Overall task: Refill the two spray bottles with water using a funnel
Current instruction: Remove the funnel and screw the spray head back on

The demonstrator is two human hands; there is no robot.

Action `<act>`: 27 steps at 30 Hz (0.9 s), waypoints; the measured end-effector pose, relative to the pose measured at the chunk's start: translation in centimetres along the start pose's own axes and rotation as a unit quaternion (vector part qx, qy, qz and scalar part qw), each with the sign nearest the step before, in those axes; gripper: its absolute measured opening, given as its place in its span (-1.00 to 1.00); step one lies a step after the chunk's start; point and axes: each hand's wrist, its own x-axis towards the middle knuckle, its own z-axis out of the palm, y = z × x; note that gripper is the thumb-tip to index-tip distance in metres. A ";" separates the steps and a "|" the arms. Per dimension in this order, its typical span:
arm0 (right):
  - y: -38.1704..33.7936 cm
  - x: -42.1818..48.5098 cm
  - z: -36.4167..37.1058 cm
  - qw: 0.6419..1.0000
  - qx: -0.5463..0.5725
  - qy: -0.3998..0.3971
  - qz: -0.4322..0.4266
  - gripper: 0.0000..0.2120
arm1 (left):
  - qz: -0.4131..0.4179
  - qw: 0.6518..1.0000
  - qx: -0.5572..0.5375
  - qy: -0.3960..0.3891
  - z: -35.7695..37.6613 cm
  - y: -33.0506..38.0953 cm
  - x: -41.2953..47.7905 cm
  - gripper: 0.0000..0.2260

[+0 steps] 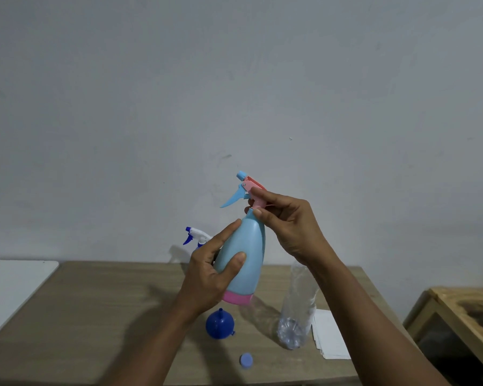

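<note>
A brown wooden table fills the lower part of the frame, under a plain grey wall. Above its middle, lifted off the surface, is the light blue spray bottle with a pink band at its base, tilted a little to the right. The left hand wraps around the bottle's body, with the thumb pressed on the front and the other fingers curled behind. The right hand is at the neck, and its fingertips pinch the pink spray head just under the blue trigger. A clear plastic bottle stands on the table at lower right, partly behind the right forearm; it seems to hold very little water, but this is hard to see. Beside it lies white paper. A second spray bottle, white and dark blue, shows only its head behind the left hand. A blue funnel rests on the table with its spout up, below the held bottle. Nearest the lower edge lies a small pale blue cap.
</note>
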 end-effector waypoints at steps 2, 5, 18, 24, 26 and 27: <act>0.2 -0.1 0.4 1.000 -0.014 0.007 -0.002 -0.64 | 0.004 1.000 0.009 0.002 -0.1 -0.3 -0.1 -0.45; 0.5 -0.3 0.8 1.000 -0.012 0.019 -0.006 -0.71 | -0.012 1.000 -0.021 0.007 -0.3 -0.7 -0.2 -0.47; 3.8 1.1 3.8 0.985 0.017 0.079 0.155 -0.73 | -0.021 0.997 -0.034 0.068 -0.1 -5.1 0.5 -0.65; 8.3 -1.3 2.8 0.971 0.053 0.078 0.218 -0.74 | -0.131 0.979 0.069 0.140 -3.5 -14.7 -2.5 -0.69; 11.4 -2.7 2.5 0.962 -0.005 0.064 0.265 -0.74 | -0.206 0.953 0.176 0.132 -5.6 -19.7 -4.3 -0.65; 12.2 -3.8 2.2 0.957 -0.049 0.062 0.279 -0.73 | -0.227 0.938 0.234 0.115 -6.6 -21.3 -5.4 -0.58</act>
